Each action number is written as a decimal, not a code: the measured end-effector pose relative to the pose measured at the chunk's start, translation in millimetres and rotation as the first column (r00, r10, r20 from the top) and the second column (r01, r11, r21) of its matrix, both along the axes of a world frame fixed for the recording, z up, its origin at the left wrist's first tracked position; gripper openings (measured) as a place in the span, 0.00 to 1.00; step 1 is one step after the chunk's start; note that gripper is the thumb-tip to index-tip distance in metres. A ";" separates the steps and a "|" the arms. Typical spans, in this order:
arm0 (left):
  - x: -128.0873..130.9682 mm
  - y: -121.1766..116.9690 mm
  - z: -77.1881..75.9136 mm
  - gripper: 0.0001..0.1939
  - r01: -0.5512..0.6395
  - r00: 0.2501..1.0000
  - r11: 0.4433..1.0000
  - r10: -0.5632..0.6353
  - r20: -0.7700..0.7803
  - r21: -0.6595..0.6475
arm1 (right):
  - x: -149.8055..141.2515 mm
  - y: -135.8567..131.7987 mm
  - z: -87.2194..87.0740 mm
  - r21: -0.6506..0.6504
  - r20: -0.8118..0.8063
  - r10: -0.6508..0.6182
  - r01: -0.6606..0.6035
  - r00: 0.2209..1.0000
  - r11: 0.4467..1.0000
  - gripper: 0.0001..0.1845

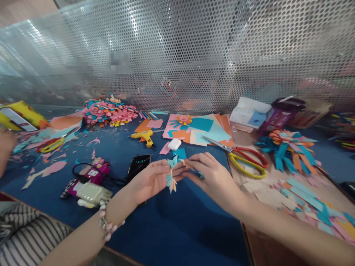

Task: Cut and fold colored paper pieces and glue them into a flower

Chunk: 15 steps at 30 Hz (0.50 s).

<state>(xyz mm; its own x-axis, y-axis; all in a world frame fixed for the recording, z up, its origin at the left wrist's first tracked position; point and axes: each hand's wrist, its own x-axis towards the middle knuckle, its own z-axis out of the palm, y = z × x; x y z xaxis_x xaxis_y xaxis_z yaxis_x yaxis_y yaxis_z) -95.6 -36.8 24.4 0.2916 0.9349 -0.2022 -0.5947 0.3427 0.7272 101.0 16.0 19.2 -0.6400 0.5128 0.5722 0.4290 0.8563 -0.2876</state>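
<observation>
Between my hands is a small paper flower (171, 173) with light blue and peach petals. My left hand (154, 177) holds it, thumb and fingers closed on its side. My right hand (209, 173) has its fingers pinched at the flower's right side, on a peach paper piece (183, 162); part of the grip is hidden. Just beyond my hands lie a white earbud case (174, 144) and a teal paper square (180, 153). A yellow glue gun (144, 137) rests behind my left hand, its cord running down beside a device with a lit clock display (138, 164).
Red-and-yellow scissors (246, 159) lie right of my hands, near a large paper flower (295, 149) and scattered strips (313, 203). Coloured sheets (213, 135) and a paper-flower heap (108, 111) line the perforated metal screen (177, 55). Another person's hand (6, 147) is at left.
</observation>
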 end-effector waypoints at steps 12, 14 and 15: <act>1.9 -2.2 -0.6 0.05 -0.013 0.989 1.000 0.016 -0.147 0.022 | 6.0 4.7 -1.3 0.036 0.050 0.001 -0.003 0.999 0.999 0.13; 2.2 -1.8 -0.6 0.05 -0.016 0.987 1.000 0.020 -0.161 0.026 | 6.2 5.7 -1.0 0.062 0.057 0.008 -0.012 0.998 0.998 0.13; 2.3 -1.5 -0.6 0.05 -0.017 0.987 1.000 0.021 -0.161 0.026 | 6.1 6.0 -0.9 0.080 0.066 0.011 -0.016 0.998 0.997 0.13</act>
